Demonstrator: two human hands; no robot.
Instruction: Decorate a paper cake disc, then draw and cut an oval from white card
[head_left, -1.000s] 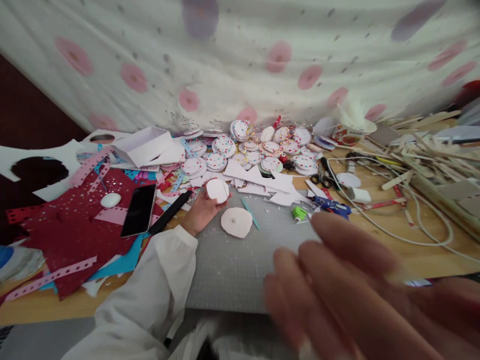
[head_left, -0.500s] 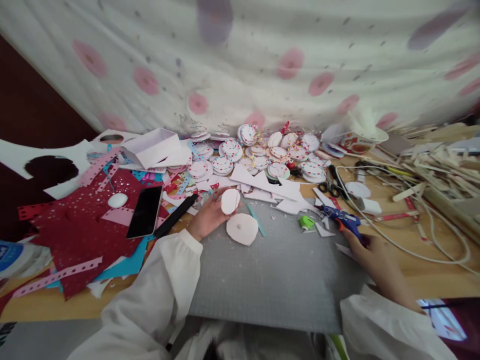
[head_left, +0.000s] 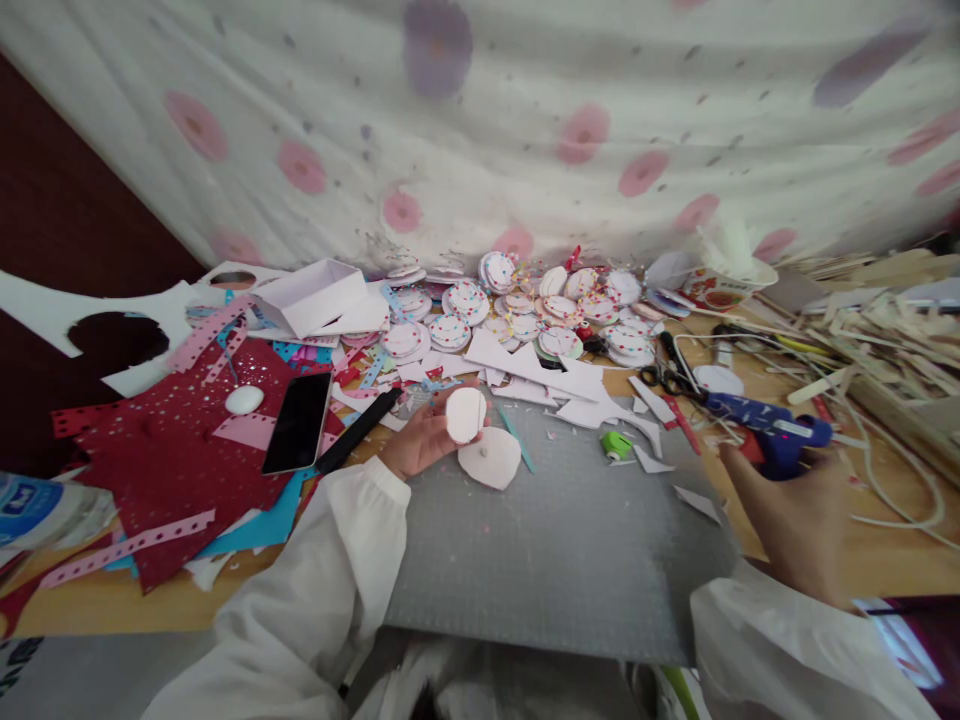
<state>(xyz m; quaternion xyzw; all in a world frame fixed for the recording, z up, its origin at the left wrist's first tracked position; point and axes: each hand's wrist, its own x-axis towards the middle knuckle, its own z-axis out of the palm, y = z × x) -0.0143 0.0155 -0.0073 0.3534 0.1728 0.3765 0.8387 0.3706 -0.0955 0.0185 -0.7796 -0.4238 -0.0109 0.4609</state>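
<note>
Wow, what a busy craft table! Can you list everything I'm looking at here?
white disc: one, white, in the left hand
larger disc: one, white, flat on the cutting mat
cutting mat: one, grey, centre of the table
glue gun: one, blue, in the right hand
decorated discs: a heap, white with coloured dots, by the cloth
phone: one, black, on the red sheet
red sheet: one, punched with holes, left side
scissors: one pair, black, right of the scraps
white box: one, back left
wooden sticks: a pile, pale, far right
spotted cloth: one, white with pink spots, behind
left hand: holds the white disc
right hand: grips the glue gun
</note>
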